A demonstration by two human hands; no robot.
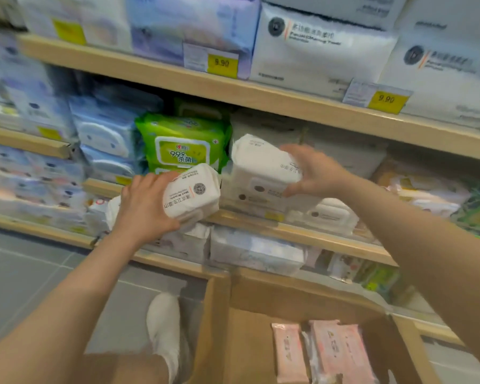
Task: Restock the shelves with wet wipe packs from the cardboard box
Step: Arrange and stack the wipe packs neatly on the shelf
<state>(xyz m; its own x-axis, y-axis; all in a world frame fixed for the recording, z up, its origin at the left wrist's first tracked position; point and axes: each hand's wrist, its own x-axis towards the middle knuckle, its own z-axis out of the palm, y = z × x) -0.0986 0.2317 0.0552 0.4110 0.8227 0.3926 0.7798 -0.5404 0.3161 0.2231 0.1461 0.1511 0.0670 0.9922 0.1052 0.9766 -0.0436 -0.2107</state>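
Left hand (144, 206) grips a white wet wipe pack (190, 194), fingers curled round its end, held in front of the middle shelf's front edge (261, 221). Right hand (313, 171) clasps a second white pack (263, 164), thumb under, fingers over, above stacked white packs (250, 199) on that shelf. Cardboard box (261, 295) stands open below, pink packs (338, 353) at its right end.

Bare forearms, no sleeves; white shoe (162, 325).
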